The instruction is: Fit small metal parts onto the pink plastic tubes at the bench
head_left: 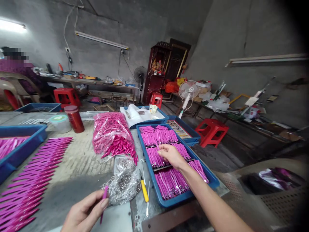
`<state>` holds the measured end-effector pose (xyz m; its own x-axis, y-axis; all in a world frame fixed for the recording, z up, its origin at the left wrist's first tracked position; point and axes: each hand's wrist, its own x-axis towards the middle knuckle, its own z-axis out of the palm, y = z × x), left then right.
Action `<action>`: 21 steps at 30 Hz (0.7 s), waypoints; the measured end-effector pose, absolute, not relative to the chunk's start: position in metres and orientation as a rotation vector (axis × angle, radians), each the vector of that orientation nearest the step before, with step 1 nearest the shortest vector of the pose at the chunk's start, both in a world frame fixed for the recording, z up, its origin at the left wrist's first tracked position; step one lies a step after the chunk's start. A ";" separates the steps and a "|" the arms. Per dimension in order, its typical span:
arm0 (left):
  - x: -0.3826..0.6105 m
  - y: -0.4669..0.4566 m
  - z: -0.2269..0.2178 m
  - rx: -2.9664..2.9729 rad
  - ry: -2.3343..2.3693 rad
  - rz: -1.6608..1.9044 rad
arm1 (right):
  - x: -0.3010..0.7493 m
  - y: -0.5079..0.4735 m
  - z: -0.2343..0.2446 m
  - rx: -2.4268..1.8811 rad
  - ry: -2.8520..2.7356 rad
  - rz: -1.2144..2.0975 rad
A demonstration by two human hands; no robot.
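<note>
The head view shows, from the left, a blue tray (29, 148) of pink strips, with a seated person (16, 72) beyond. Next, on the counter (78, 158), lies a slanting row (45, 170) of pink pieces, side by side, then a lidded tub (60, 125) and a red flask (76, 120), just beside each other. Nearer, the left hand (85, 211) has its grip pinching a slim pink piece (104, 195) between thumb and fingers, tilted a little, above the counter's near side. Behind it sit a clear bag (111, 125) of darker pink pieces, some spilling out, and a crumpled bag (125, 187) of metal bits. A yellow-handled tool (144, 190) lies beside the right tray (166, 203), which holds strips in three rows. The right hand (172, 156) reaches over its middle row, fingers bent; I cannot tell whether its grip holds a strip. Beyond stands a red stool (212, 129).
</note>
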<state>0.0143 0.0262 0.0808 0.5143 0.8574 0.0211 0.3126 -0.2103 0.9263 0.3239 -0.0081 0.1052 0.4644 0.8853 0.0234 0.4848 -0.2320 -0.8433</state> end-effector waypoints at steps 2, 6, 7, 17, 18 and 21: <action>0.033 0.021 0.094 1.703 0.920 0.716 | 0.298 -0.024 0.106 -1.596 -1.142 0.861; 0.059 0.010 0.097 1.515 0.811 0.787 | 0.248 -0.050 0.099 -1.428 -1.081 1.077; 0.063 0.008 0.094 1.449 0.800 0.795 | 0.237 -0.054 0.095 -1.411 -1.070 1.125; 0.066 -0.005 0.063 1.036 0.800 0.825 | 0.182 -0.064 0.054 -1.309 -1.005 1.277; 0.065 -0.006 0.062 1.025 0.805 0.831 | 0.180 -0.064 0.053 -1.307 -1.007 1.280; 0.063 -0.009 0.059 0.992 0.797 0.840 | 0.178 -0.066 0.054 -1.315 -1.019 1.282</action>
